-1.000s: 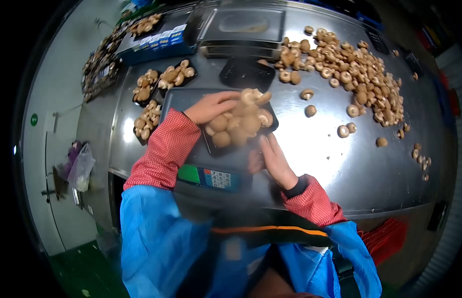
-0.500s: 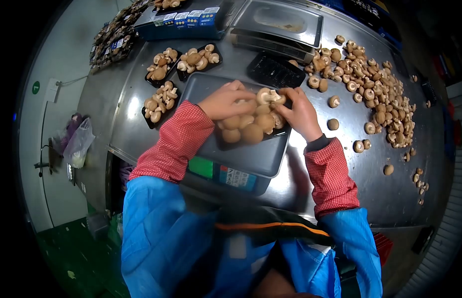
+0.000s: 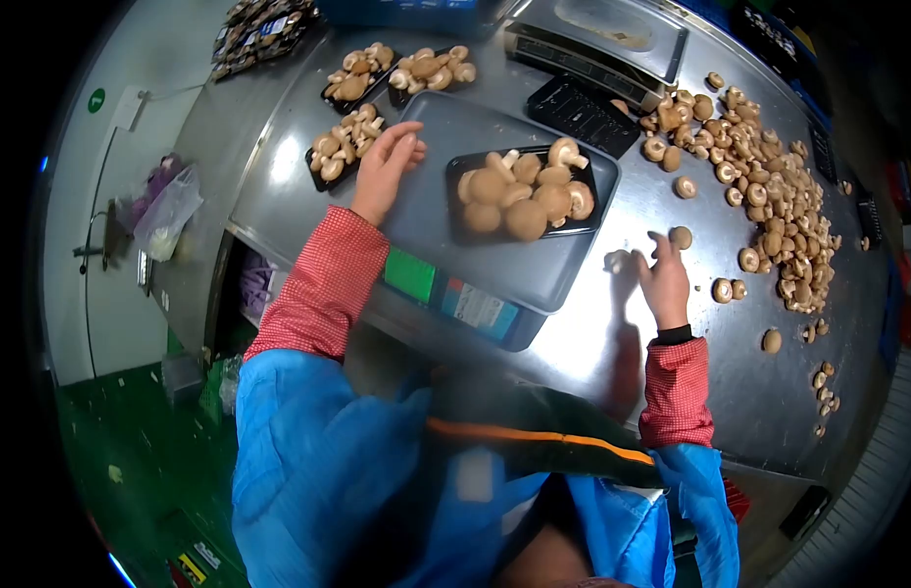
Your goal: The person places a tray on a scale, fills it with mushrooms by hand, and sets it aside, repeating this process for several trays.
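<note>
A black tray of mushrooms (image 3: 519,196) rests on the grey pan of a scale (image 3: 431,230), which has a green panel and a keypad at its front. My left hand (image 3: 387,169) is over the pan's left edge, holding nothing, its fingers apart from the thumb. Right of the scale, my right hand (image 3: 664,277) hovers over the steel table with thumb and forefinger apart and nothing between them. Its fingertips are close beside a single mushroom (image 3: 681,237). Two more mushrooms (image 3: 728,289) lie to the right of that hand.
A large heap of loose mushrooms (image 3: 769,211) covers the right of the steel table (image 3: 695,377). Filled trays (image 3: 344,145) stand at the upper left. An empty black tray (image 3: 583,113) lies behind the scale, near a second scale (image 3: 592,49). A plastic bag (image 3: 168,216) hangs at the left.
Both hands have let go of the mushrooms in the tray. My left hand has moved left to the pan's edge, my right hand right and down over the table. The view has shifted slightly.
</note>
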`<state>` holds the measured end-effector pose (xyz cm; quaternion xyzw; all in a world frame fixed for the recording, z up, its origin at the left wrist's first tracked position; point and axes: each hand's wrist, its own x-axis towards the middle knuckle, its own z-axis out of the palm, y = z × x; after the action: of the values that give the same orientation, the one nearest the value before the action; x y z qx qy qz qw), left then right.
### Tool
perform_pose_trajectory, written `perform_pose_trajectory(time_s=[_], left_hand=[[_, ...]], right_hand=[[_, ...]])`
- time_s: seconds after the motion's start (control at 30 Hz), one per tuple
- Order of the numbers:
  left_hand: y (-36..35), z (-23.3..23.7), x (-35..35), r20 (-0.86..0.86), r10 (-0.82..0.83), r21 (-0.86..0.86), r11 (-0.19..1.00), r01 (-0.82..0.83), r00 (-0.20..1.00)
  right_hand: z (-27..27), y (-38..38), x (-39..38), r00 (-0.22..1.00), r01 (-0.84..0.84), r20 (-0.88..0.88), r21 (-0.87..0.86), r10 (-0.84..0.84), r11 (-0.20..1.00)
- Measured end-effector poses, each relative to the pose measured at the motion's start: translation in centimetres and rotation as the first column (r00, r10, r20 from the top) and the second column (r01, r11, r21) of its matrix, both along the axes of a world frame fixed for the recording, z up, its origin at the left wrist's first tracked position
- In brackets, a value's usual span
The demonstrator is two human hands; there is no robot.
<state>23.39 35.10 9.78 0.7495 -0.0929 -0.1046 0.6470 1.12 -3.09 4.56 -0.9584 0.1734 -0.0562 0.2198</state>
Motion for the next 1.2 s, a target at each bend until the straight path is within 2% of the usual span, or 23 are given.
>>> perform_pose_trajectory(time_s=[0.03,0.07,0.1,0.17,0.23,0.27,0.37,0.4,0.47,0.5,0.53,0.6,0.73,0.77,0.83,0.87,0.97,1.0,1.1,1.2], left_hand=[[0.3,0.3,-0.7,0.061,0.008,0.034,0.999,-0.010,0.998],[0.6,0.6,-1.6,0.118,0.014,0.071,0.997,-0.023,0.993],[0.6,1.3,-2.5,0.227,-0.031,0.172,0.985,-0.009,0.974],[-0.9,3.5,-4.0,0.418,-0.157,0.363,0.932,-0.006,0.895],[-2.6,4.9,-4.8,0.513,-0.350,0.542,0.840,0.020,0.784],[-4.0,5.5,-5.4,0.516,-0.410,0.573,0.818,0.052,0.752],[-7.3,5.2,-6.6,0.557,-0.539,0.678,0.734,0.028,0.631],[-8.1,4.4,-6.6,0.574,-0.574,0.718,0.695,-0.022,0.584],[-8.9,3.9,-6.2,0.537,-0.588,0.744,0.668,-0.011,0.605],[-9.3,3.8,-5.8,0.518,-0.594,0.757,0.654,-0.005,0.615],[-9.2,3.8,-5.5,0.440,-0.626,0.766,0.636,0.095,0.644],[-8.9,3.7,-5.5,0.464,-0.623,0.749,0.656,0.096,0.630],[-8.7,4.1,-5.6,0.448,-0.621,0.739,0.662,0.125,0.643],[-8.7,4.3,-5.6,0.441,-0.614,0.731,0.669,0.135,0.655],[-8.2,4.3,-5.9,0.487,-0.495,0.629,0.770,0.104,0.720],[-7.7,4.2,-6.1,0.500,-0.435,0.576,0.813,0.087,0.749],[-5.1,3.6,-6.6,0.433,-0.169,0.344,0.939,0.011,0.886],[-4.1,2.7,-6.9,0.432,-0.056,0.328,0.939,-0.099,0.900],[-1.3,0.6,-7.5,0.292,-0.012,0.527,0.837,-0.150,0.956],[-1.0,0.5,-8.1,0.191,-0.143,0.722,0.691,-0.040,0.971]], right_hand=[[1.5,0.5,0.6,0.996,-0.005,0.086,0.061,-0.001,0.998],[2.5,1.0,1.6,0.959,-0.068,0.281,0.095,0.039,0.993],[3.6,1.5,2.7,0.942,-0.097,0.328,0.065,0.071,0.993],[5.3,2.3,5.2,0.948,-0.106,0.315,0.203,0.037,0.973],[6.6,3.5,7.8,0.920,-0.162,0.384,0.186,0.080,0.969],[7.0,4.2,9.1,0.903,-0.185,0.419,0.175,0.097,0.967],[6.9,6.3,12.3,0.848,-0.190,0.502,-0.012,0.170,0.982],[6.5,6.7,12.9,0.870,-0.203,0.454,-0.029,0.194,0.979],[5.4,7.7,13.1,0.885,-0.245,0.378,-0.116,0.271,0.963],[5.4,8.1,12.9,0.872,-0.219,0.417,-0.136,0.256,0.966],[5.4,8.0,12.5,0.883,-0.216,0.413,-0.062,0.222,0.974],[5.2,7.7,11.9,0.895,-0.213,0.413,0.060,0.170,0.975],[5.3,7.8,11.8,0.892,-0.194,0.420,0.023,0.167,0.981],[5.5,7.6,11.9,0.916,-0.174,0.383,0.120,0.116,0.977],[6.0,7.0,12.0,0.957,-0.122,0.289,0.312,0.029,0.942],[6.3,6.7,12.0,0.950,-0.118,0.311,0.301,0.019,0.946],[5.9,5.5,12.2,0.972,-0.105,0.230,0.259,0.045,0.960],[6.2,5.6,12.1,0.973,-0.091,0.227,0.251,0.032,0.964],[5.9,6.1,12.1,0.944,-0.174,0.298,0.073,0.144,0.982],[5.8,6.5,12.5,0.915,-0.282,0.301,0.005,0.268,0.959]])
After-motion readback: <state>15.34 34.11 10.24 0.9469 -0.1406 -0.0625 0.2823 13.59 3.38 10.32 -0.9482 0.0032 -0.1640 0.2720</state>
